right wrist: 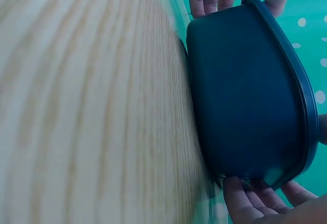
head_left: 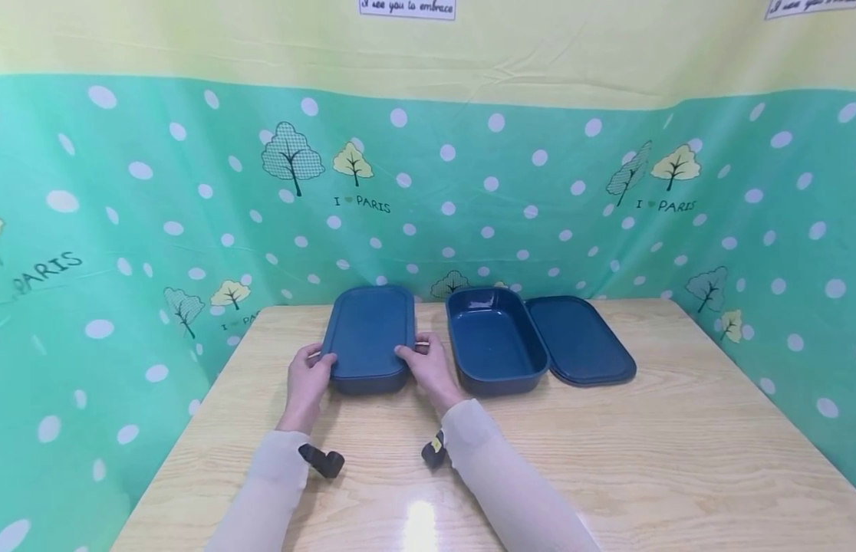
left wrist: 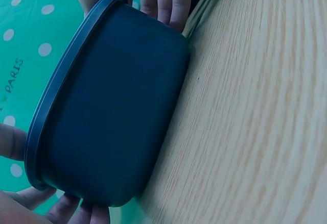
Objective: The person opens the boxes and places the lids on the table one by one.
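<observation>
A dark blue rectangular food container, its matching lid lying on top, stands at the back left of the table. My left hand grips its left side, thumb on the lid's edge and fingers down along the wall. On the opposite side my right hand holds it the same way. Both wrist views show the container's near wall, with fingers against its sides. Whether the lid is fully pressed down cannot be told.
Right of my right hand sits a second blue container, uncovered, with nothing visible inside. A loose blue lid lies flat beside it, near its right wall. Behind the wooden table hangs a green dotted curtain.
</observation>
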`<state>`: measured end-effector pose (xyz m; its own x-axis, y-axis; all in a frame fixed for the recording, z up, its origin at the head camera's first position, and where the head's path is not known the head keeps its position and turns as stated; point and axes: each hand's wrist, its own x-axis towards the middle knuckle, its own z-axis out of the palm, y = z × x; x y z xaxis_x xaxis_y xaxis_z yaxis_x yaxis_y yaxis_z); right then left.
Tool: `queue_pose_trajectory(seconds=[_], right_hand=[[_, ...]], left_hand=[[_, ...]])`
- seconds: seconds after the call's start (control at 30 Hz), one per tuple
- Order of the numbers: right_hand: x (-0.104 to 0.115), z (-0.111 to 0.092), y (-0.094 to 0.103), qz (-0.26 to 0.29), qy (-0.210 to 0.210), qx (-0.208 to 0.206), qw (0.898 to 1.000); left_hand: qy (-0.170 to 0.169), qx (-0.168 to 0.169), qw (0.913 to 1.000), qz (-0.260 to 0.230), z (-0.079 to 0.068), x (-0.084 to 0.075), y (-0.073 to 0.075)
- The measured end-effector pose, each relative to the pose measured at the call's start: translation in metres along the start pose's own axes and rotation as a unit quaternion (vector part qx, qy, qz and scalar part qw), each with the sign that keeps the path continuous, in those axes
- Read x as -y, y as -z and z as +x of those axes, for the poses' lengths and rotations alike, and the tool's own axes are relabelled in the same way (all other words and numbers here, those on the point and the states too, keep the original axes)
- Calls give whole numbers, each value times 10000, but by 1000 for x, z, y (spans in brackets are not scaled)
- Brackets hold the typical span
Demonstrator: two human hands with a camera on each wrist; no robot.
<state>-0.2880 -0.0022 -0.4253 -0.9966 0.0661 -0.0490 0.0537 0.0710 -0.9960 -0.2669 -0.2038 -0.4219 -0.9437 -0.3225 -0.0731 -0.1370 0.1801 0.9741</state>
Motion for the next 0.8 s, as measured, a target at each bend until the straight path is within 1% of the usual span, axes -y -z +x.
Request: queue_pose_trajectory(seconds=[0.57,0.67,0.8], right_hand=[[4,-2,2,-120,-80,-51,9999],[2,-1,3,-186,-146,-51,9997],[-1,1,6,-256,-118,-74,9996]], left_hand=[[-79,60,9999,-93,-4,-3,-1],[-47,71,9999,-85,-4,-4,-1],[33,41,10000,5,-4,-3,-2]])
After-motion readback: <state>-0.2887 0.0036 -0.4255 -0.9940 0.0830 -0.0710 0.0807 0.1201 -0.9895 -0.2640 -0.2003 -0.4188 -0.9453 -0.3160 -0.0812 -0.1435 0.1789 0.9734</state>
